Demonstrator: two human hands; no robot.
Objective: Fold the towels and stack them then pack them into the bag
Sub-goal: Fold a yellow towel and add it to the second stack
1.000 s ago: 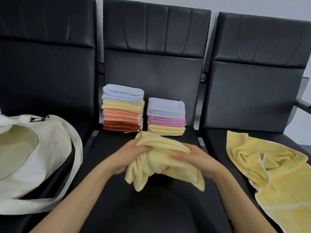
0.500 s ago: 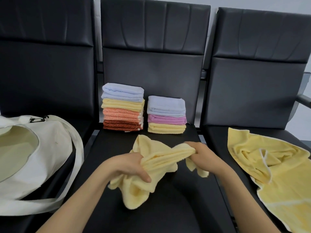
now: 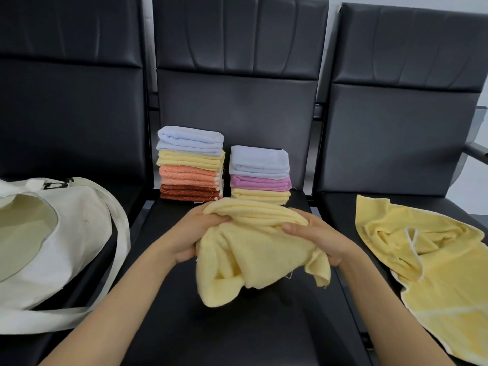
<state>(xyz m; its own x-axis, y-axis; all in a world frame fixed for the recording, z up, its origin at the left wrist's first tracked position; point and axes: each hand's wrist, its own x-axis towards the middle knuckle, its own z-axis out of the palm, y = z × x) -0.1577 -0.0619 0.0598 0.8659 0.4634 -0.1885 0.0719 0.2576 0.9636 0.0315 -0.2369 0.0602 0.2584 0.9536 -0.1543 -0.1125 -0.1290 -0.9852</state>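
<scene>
A crumpled pale yellow towel (image 3: 253, 257) hangs bunched between both hands above the middle seat. My left hand (image 3: 194, 235) grips its left side, thumb over the top fold. My right hand (image 3: 320, 240) grips the right side, thumb pressed on the cloth. Behind them stand two stacks of folded towels: a taller stack (image 3: 190, 165) with light blue, yellow, orange and rust layers, and a shorter stack (image 3: 260, 174) with light blue, pink and yellow. A white cloth bag (image 3: 66, 249) lies open on the left seat. A larger yellow towel (image 3: 433, 262) lies unfolded on the right seat.
Three black padded chairs stand side by side; the middle seat (image 3: 237, 328) holds the stacks at its back. The bag's long strap (image 3: 120, 262) loops over the gap toward the middle seat. A grey armrest (image 3: 475, 151) sticks out at the far right.
My hands have come back together and risen slightly, bunching the pale yellow towel between them after briefly pulling it apart half a second ago.
</scene>
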